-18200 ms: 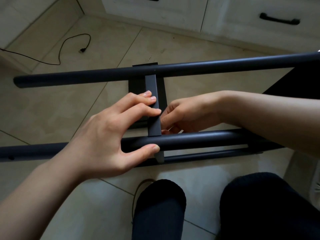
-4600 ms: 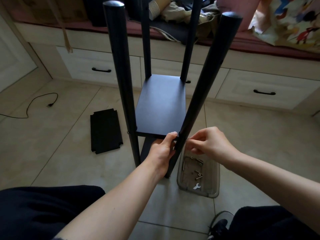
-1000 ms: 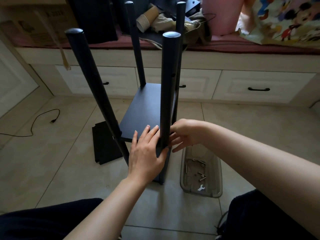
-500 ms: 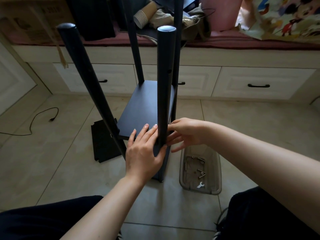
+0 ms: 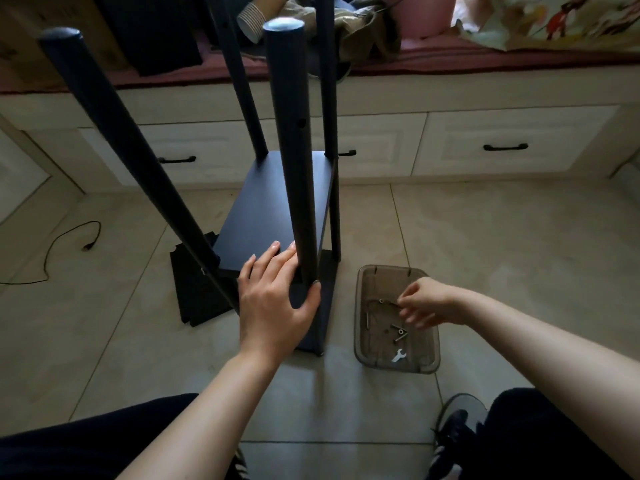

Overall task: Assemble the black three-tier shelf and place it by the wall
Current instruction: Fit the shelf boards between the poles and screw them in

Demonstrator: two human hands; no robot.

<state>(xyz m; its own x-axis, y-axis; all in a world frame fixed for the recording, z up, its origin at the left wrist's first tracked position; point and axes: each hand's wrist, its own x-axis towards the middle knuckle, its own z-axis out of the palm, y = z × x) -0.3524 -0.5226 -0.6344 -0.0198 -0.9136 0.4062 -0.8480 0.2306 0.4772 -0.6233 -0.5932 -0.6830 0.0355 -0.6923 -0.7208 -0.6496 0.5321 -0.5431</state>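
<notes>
Left hand clasps the near pole, fingers spread on the shelf board; right hand hovers over the tray, fingers loosely curled above the bolts.

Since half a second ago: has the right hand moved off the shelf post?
Yes. The right hand has left the near post and gone right and down, now over the clear tray of screws. The left hand stays on the post.
</notes>
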